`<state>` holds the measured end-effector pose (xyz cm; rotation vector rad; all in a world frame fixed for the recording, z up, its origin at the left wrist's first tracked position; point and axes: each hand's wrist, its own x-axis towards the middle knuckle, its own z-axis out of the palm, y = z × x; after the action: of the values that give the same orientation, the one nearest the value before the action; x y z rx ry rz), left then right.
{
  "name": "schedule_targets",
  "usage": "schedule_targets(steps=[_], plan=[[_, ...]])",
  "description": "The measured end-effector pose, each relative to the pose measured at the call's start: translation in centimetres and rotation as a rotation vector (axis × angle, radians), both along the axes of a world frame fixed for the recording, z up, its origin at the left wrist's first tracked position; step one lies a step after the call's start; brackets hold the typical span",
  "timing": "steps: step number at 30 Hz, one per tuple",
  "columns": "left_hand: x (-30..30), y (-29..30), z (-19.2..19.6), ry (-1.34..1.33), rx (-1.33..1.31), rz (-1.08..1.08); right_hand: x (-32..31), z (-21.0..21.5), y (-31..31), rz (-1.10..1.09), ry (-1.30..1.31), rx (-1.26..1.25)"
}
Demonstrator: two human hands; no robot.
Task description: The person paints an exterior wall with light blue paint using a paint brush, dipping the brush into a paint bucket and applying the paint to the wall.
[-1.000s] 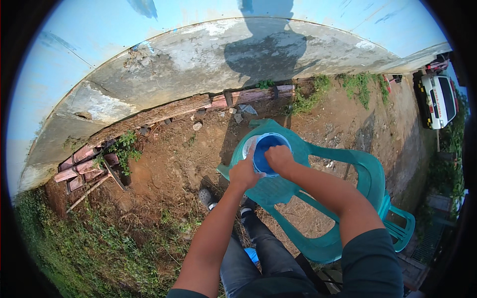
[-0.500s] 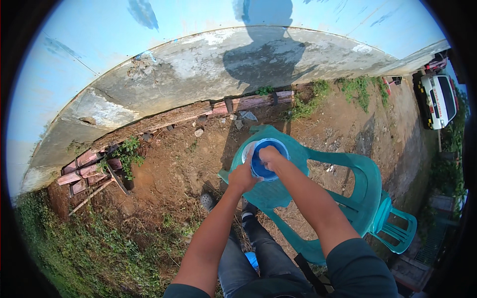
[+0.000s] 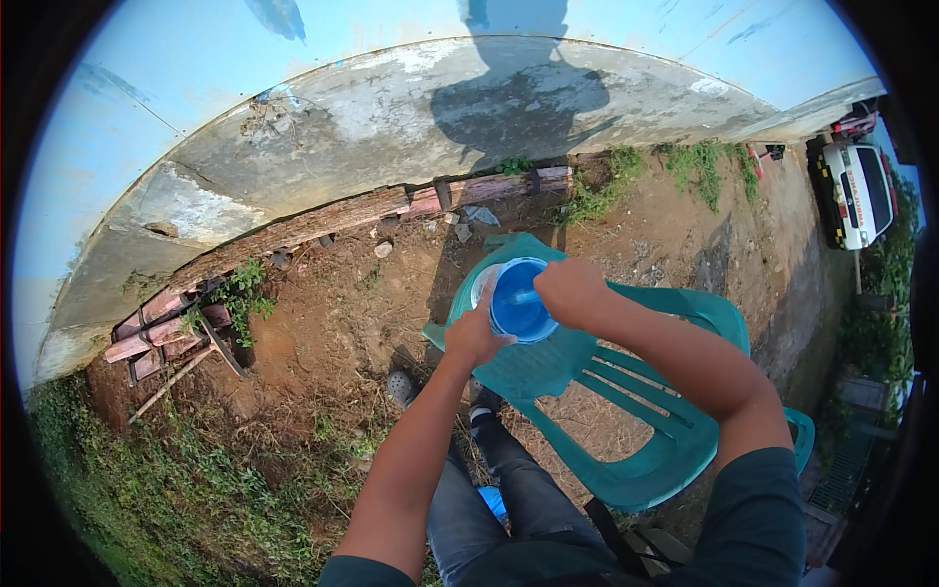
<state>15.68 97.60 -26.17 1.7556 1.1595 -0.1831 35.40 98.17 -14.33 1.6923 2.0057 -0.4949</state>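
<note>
A white-rimmed bucket (image 3: 499,331) of bright blue paint (image 3: 520,313) stands on the seat of a green plastic chair (image 3: 538,377). My left hand (image 3: 476,338) grips the near left side of the bucket, its thumb along the outer wall. Above the bucket's right rim, my right hand (image 3: 573,293) is closed round a short stick-like tool (image 3: 525,296) coated in blue, whose lower end goes into the paint. Whether it is a brush or a plain stirrer is hidden by the fist and the paint.
Ahead runs a wall (image 3: 391,98), light blue above and bare grey concrete below. Pinkish timber beams (image 3: 156,338) lie along its foot. Weeds (image 3: 196,479) cover the ground at left. At far right a white vehicle (image 3: 861,196) is parked; my shoes (image 3: 401,387) are beside the chair.
My right hand has risen from inside the bucket to above its right rim, and its elbow has swung outward. The tool now shows. My left hand still grips the bucket.
</note>
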Motion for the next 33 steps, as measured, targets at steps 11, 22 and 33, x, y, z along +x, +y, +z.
schedule_targets(steps=[11,22,33], plan=[[-0.4,0.1,0.3,-0.003,-0.019,0.005,-2.4,-1.2,1.3,0.179,-0.080,-0.308],[-0.1,-0.1,-0.4,-0.014,0.001,0.009,0.1,-0.1,2.7,-0.099,-0.014,-0.208],[0.0,-0.3,-0.3,-0.021,0.009,0.008,2.7,-3.6,0.9,-0.269,0.194,-0.396]])
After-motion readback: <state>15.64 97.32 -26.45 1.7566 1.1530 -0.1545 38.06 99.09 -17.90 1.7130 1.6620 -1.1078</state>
